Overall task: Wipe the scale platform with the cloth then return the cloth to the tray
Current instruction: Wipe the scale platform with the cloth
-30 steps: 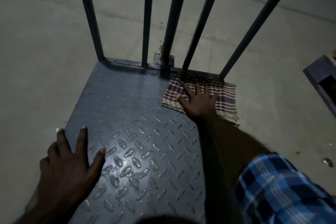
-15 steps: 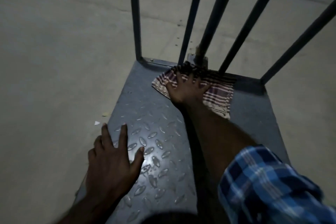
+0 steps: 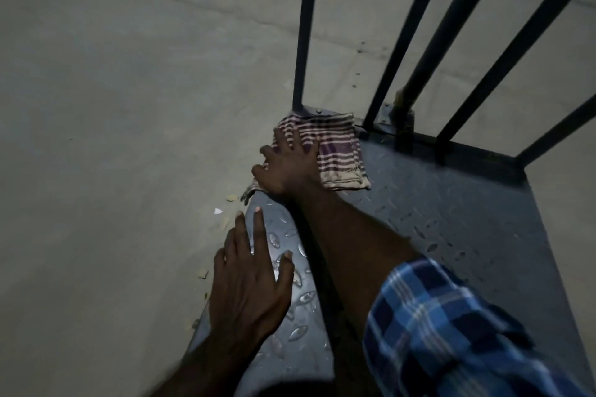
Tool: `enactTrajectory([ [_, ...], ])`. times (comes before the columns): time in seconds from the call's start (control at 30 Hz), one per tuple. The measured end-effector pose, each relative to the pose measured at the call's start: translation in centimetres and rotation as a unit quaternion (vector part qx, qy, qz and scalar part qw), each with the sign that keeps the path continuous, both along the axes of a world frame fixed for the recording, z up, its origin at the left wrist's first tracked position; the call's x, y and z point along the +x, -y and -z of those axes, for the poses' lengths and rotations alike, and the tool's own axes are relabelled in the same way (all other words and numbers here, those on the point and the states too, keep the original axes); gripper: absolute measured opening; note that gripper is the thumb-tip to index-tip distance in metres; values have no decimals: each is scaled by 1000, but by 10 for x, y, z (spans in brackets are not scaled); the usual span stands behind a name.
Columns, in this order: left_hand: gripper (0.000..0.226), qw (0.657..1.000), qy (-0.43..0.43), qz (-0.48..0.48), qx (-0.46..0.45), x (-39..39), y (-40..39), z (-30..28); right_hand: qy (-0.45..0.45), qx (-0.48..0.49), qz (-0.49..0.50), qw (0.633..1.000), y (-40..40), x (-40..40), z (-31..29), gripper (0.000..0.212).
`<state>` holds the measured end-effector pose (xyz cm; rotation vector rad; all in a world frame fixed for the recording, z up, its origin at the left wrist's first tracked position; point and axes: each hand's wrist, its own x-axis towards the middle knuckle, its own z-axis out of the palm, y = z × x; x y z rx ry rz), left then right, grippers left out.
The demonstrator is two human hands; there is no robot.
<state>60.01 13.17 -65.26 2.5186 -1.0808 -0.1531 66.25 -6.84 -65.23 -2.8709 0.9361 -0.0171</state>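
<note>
A grey checker-plate scale platform (image 3: 451, 235) lies on the floor, seen from above. A striped purple and cream cloth (image 3: 338, 151) lies folded on its far left corner, with one edge hanging over the platform's left side. My right hand (image 3: 287, 164) presses flat on the cloth's left part, fingers spread. My left hand (image 3: 248, 274) rests flat on the platform's near left edge, fingers straight. The tray is not in view.
Dark metal rail bars (image 3: 304, 26) rise from the platform's far edge. A post on a bolted base plate (image 3: 403, 113) stands behind the cloth. Bare concrete floor (image 3: 113, 106) spreads to the left, with small pale scraps (image 3: 218, 211) beside the platform.
My right hand has slid the cloth leftward along the far edge, from the right corner to the left corner. My left hand has stayed planted on the near left edge.
</note>
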Motion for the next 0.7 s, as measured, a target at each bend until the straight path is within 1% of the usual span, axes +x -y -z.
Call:
enactTrajectory([
  [0.07,72,999,-10,-6,-36,0,-1,-1,6,-11,-20,1000,-8,-11,-2,55],
  [0.17,70,989,-55,-26,-134,1,-2,-1,3,-5,-58,998,-28,-28,-1,55],
  [0.27,71,962,-131,-55,-233,2,-5,-11,0,-5,-87,996,-54,-49,-2,54],
  [0.33,67,941,-187,-96,-267,11,-7,-21,-9,-7,-109,994,-77,-63,-4,54],
  [0.4,57,933,-217,-131,-256,32,-8,-30,-8,1,-138,990,-105,-80,-5,56],
  [0.5,37,940,-241,-100,-218,58,-17,-44,22,8,-196,980,-154,-114,-3,51],
  [0.53,34,940,-255,-92,-209,61,-20,-48,35,16,-211,977,-169,-126,-1,48],
  [0.63,44,935,-291,-106,-172,70,-25,-47,53,16,-246,968,-201,-160,1,48],
  [0.7,47,942,-287,-106,-140,72,-25,-42,57,8,-268,962,-214,-180,2,49],
])
